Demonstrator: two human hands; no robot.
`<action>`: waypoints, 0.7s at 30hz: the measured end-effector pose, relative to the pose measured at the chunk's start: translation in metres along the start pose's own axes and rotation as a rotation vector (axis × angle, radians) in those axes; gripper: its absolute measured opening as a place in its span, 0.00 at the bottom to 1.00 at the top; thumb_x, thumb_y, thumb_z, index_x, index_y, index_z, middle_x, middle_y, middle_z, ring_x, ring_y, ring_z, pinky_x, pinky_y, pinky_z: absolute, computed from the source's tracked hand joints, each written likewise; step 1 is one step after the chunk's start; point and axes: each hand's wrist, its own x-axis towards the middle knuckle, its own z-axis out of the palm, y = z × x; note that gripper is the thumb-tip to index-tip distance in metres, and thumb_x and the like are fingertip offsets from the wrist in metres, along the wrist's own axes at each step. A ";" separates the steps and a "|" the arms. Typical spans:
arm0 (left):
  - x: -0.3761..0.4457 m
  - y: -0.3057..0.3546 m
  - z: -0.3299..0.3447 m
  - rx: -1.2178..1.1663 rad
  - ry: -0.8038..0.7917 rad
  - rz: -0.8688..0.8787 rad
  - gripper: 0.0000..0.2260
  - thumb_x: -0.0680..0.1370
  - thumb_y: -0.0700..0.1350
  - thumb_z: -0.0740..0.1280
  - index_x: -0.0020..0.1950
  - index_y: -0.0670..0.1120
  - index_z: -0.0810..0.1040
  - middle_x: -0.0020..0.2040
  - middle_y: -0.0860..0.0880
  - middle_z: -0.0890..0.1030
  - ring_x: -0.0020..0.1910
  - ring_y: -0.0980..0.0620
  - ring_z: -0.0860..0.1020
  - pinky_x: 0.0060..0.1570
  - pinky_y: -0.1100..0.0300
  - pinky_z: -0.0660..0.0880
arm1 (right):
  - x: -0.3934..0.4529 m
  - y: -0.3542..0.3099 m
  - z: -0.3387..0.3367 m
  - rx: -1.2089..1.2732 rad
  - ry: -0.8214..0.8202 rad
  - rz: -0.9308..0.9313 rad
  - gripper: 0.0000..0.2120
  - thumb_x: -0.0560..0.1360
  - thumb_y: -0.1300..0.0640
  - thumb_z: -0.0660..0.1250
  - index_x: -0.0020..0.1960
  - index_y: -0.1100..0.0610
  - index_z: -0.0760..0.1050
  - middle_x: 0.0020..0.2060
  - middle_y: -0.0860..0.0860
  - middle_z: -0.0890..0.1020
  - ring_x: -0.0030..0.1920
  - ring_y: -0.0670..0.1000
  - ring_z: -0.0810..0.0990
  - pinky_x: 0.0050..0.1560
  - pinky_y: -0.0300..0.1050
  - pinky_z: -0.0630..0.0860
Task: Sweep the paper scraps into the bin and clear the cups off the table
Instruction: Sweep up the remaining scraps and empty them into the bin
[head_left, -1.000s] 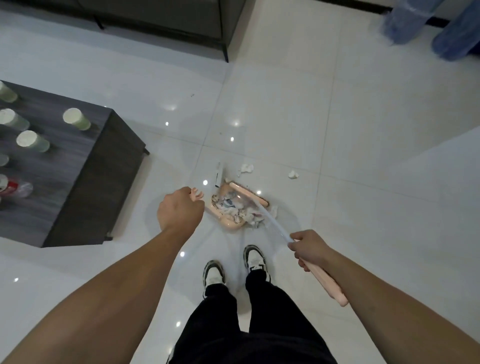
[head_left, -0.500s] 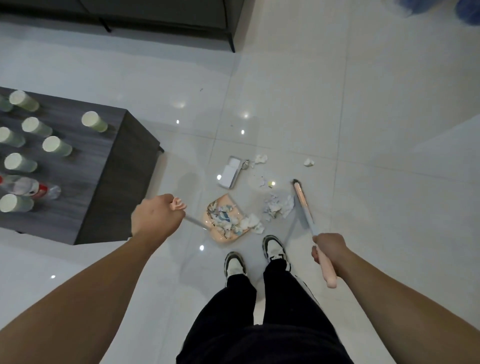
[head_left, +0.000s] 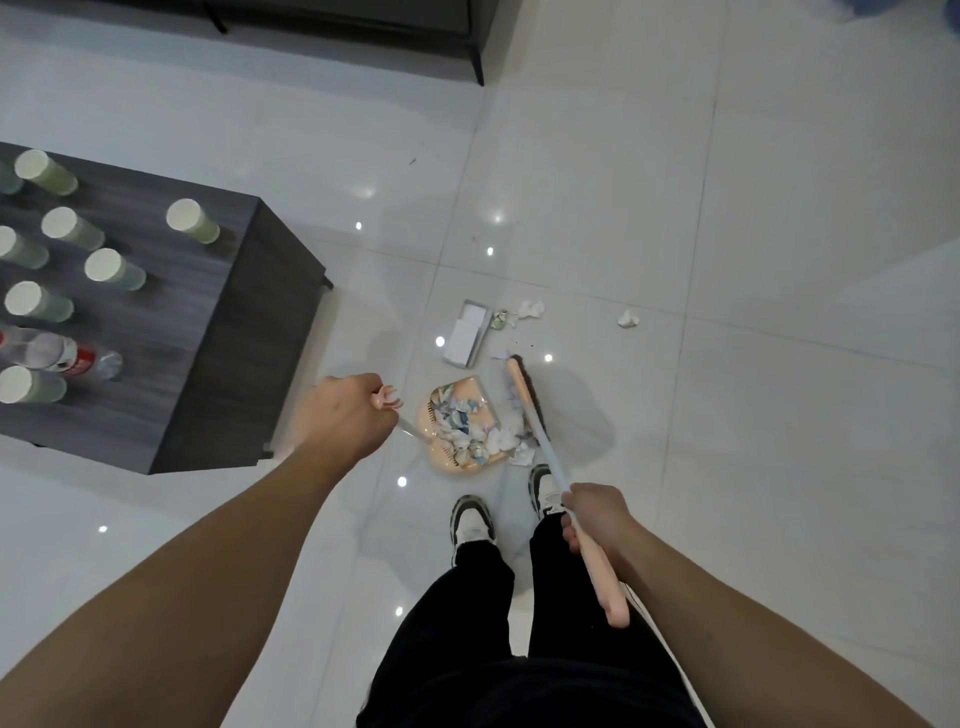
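Right hand (head_left: 592, 514): lower right of centre, gripping the pink broom (head_left: 524, 402) handle.
Left hand (head_left: 345, 418): fist wrapped round the dustpan (head_left: 457, 421) handle.
Dustpan: on the floor at centre, heaped with paper scraps (head_left: 467, 431); broom head touching its right edge.
Loose scraps: two crumpled bits (head_left: 627, 318) farther up the floor.
Counter (head_left: 228, 332): left, carrying pale green cups (head_left: 192, 221) and a bottle (head_left: 57, 353).

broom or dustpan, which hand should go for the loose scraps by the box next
Right. The right hand grips the broom, whose head lies just short of those scraps. The left hand only steadies the dustpan.
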 end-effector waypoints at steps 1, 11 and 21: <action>0.005 -0.001 -0.002 0.001 -0.003 -0.005 0.08 0.73 0.53 0.65 0.37 0.50 0.76 0.30 0.53 0.75 0.29 0.52 0.74 0.29 0.63 0.71 | -0.001 0.001 0.004 -0.006 -0.014 -0.003 0.04 0.77 0.66 0.63 0.45 0.62 0.76 0.27 0.58 0.72 0.20 0.53 0.70 0.21 0.39 0.68; 0.016 -0.015 -0.007 -0.033 -0.019 0.020 0.07 0.70 0.52 0.66 0.35 0.50 0.75 0.29 0.53 0.77 0.29 0.50 0.77 0.37 0.57 0.80 | -0.031 -0.007 -0.002 -0.001 -0.112 0.007 0.09 0.81 0.63 0.62 0.60 0.62 0.75 0.31 0.59 0.73 0.21 0.50 0.68 0.20 0.37 0.64; -0.018 -0.033 -0.013 -0.135 0.064 -0.225 0.10 0.69 0.55 0.67 0.34 0.50 0.73 0.29 0.53 0.74 0.28 0.54 0.71 0.27 0.63 0.62 | -0.026 -0.086 -0.033 -0.206 -0.001 -0.193 0.07 0.77 0.66 0.64 0.50 0.71 0.75 0.28 0.58 0.72 0.19 0.51 0.68 0.22 0.37 0.65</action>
